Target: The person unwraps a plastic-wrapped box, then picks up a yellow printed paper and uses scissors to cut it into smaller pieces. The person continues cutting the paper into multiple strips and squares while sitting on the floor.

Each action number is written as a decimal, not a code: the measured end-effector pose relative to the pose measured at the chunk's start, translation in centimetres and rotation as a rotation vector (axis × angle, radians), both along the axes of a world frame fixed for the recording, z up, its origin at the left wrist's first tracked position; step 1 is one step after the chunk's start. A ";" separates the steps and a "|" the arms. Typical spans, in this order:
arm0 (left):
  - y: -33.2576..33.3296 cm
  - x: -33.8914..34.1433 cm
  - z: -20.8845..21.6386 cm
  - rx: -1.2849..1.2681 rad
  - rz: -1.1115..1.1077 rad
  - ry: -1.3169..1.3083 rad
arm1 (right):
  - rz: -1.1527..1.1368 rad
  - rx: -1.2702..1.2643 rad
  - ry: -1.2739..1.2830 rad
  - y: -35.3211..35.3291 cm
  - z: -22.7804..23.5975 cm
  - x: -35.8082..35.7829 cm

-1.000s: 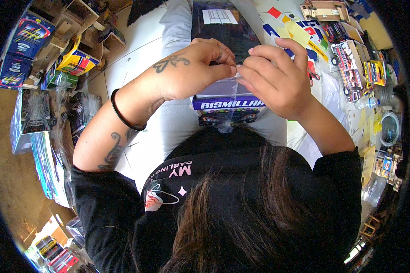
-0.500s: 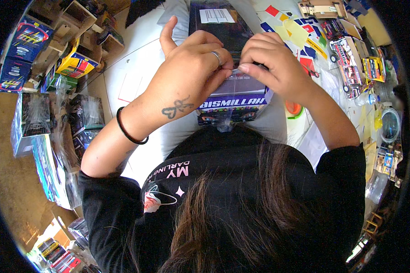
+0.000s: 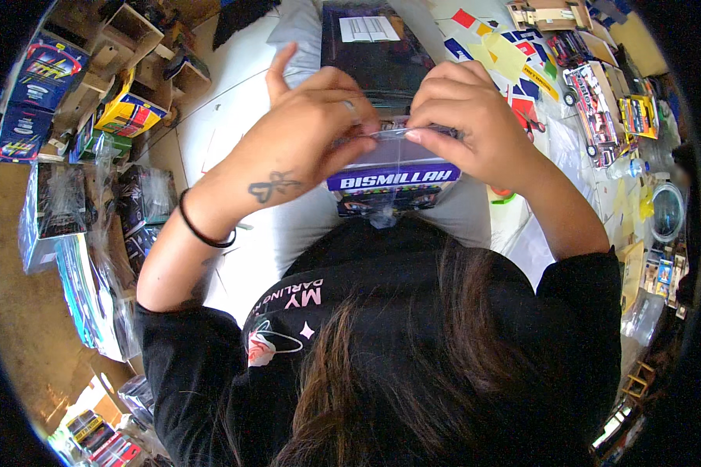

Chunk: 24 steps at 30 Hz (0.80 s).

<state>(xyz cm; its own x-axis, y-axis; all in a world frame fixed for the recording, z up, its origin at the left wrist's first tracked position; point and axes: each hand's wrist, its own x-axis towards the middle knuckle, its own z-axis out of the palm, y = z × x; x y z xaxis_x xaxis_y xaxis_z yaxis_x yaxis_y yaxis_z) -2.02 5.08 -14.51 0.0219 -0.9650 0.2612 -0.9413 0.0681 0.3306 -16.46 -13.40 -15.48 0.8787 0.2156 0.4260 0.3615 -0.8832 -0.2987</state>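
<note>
We pinch the edge of a clear plastic wrap, the fingers of our left hand and right hand clamped on it, just apart. Beneath them, between our legs, is a long black-and-purple box. A toy truck stands off right.

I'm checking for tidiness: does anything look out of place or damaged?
Yes: coloured scraps beyond the right hand look untidy, strewn and overlapping at mixed angles on the white floor. The dark box shows no obvious damage.
</note>
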 end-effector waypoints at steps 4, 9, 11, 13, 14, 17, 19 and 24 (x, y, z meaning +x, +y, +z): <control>1.9 1.4 1.5 0.042 0.028 -0.056 | -0.011 0.075 0.020 0.0 0.3 0.1; 1.2 0.4 2.3 -0.007 0.102 0.027 | 0.016 0.167 0.044 0.1 0.3 0.3; -0.1 -0.9 1.4 -0.070 0.116 0.035 | 0.026 0.166 0.048 -0.1 0.1 0.2; -0.9 -1.7 0.8 -0.070 0.106 0.058 | 0.024 0.139 0.053 -0.3 0.0 0.2; -1.0 -1.8 0.6 -0.074 0.118 0.043 | 0.035 0.164 0.059 -0.4 0.0 0.2; -1.1 -1.9 0.2 -0.096 0.162 0.089 | 0.035 0.187 0.088 -0.4 0.1 0.6; -1.3 -1.7 -0.1 -0.033 0.156 0.248 | 0.031 0.219 0.177 -0.3 0.5 0.8; -1.7 -0.7 -0.9 0.028 0.155 0.335 | -0.090 -0.233 -0.271 1.2 0.6 -0.6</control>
